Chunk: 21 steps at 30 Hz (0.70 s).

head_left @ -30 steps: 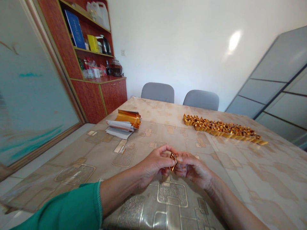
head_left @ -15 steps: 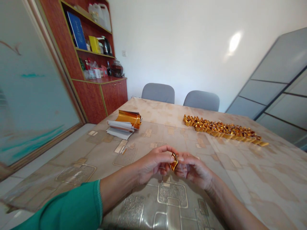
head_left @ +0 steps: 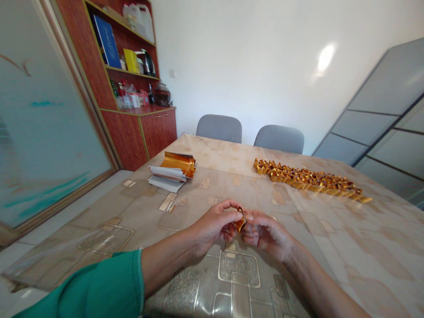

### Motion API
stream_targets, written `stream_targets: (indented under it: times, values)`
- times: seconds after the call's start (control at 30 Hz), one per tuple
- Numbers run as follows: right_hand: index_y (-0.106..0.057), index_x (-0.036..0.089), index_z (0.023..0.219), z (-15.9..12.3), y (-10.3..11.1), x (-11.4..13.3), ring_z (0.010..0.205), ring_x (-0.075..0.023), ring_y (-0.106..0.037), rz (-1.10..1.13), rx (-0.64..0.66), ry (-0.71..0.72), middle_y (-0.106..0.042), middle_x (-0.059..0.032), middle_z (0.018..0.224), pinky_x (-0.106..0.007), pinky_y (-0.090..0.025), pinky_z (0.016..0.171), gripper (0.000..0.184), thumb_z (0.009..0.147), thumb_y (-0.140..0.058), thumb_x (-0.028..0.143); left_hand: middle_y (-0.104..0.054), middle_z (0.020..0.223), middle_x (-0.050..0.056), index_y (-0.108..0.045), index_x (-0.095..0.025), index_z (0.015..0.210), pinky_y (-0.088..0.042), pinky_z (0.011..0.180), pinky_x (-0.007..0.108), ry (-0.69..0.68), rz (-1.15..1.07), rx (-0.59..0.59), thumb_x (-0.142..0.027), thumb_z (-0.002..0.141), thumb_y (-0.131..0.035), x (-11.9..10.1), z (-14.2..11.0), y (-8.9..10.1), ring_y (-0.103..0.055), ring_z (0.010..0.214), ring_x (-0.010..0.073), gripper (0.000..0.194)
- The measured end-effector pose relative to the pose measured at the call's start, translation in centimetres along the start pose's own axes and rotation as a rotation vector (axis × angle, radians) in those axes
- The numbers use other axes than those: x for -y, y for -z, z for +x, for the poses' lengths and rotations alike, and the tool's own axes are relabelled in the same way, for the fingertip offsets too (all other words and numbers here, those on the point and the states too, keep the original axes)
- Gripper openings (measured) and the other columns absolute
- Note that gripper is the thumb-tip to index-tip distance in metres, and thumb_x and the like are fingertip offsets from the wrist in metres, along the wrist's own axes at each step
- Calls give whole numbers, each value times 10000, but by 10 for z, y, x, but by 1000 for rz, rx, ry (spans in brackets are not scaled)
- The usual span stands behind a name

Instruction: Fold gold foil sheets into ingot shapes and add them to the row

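Observation:
Both hands meet over the near middle of the table [head_left: 357, 256]. My left hand [head_left: 214, 224] and my right hand [head_left: 265, 233] pinch one small folded piece of gold foil paper [head_left: 240, 223] between their fingertips, just above the tabletop. The fingers of both hands are curled closed round it. A green sleeve [head_left: 96, 287] covers my left upper arm.
A long row of several folded gold pieces [head_left: 311, 179] lies at the far right of the table. A stack of gold and white sheets [head_left: 172, 170] sits at the far left. Two grey chairs [head_left: 248, 132] stand behind the table, a wooden cabinet [head_left: 139, 128] at the left.
The hands have stayed in place. The fingers have worked the gold piece slightly, and it now sits a little more turned between the fingertips.

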State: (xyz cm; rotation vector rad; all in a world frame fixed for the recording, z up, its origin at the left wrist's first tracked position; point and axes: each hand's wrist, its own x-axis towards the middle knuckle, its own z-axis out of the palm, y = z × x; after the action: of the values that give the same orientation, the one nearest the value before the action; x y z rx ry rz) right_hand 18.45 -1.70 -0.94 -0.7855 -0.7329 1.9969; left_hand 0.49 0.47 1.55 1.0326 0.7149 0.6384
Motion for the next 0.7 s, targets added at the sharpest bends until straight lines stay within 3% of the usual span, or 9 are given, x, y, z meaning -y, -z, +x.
stream_targets:
  times: [0.17,0.33,0.6,0.7]
  values:
    - [-631,162,716,0,2,-1,523,-74,-193,-6,-7,-5,-335,89,542,-198,-196,493,216,649,-829,215,-557,682,-46,-561,-202,993,-331,514,184,66,-38,74,-252,673,-721,0,-1,2,-461,520,60,361]
    - [-614,156,664,0,1,-5,520,-69,-221,-13,-8,-2,-390,79,539,-200,-205,494,208,649,-818,190,-516,630,-69,-552,-211,986,-301,494,176,125,-15,54,-152,649,-654,1,-1,3,-446,499,59,358]
    - [-604,166,720,0,8,0,520,-73,-252,4,-37,28,-367,81,553,-193,-235,503,263,632,-836,252,-605,825,-5,-545,-206,1105,-401,557,195,182,-320,158,-229,756,-692,-1,3,10,-503,567,68,380]
    - [-593,165,720,-2,8,6,520,-72,-227,-8,-34,48,-338,86,551,-194,-244,504,288,627,-842,276,-620,955,24,-559,-213,1157,-429,606,210,112,-256,134,-168,722,-697,-3,2,10,-533,637,80,458]
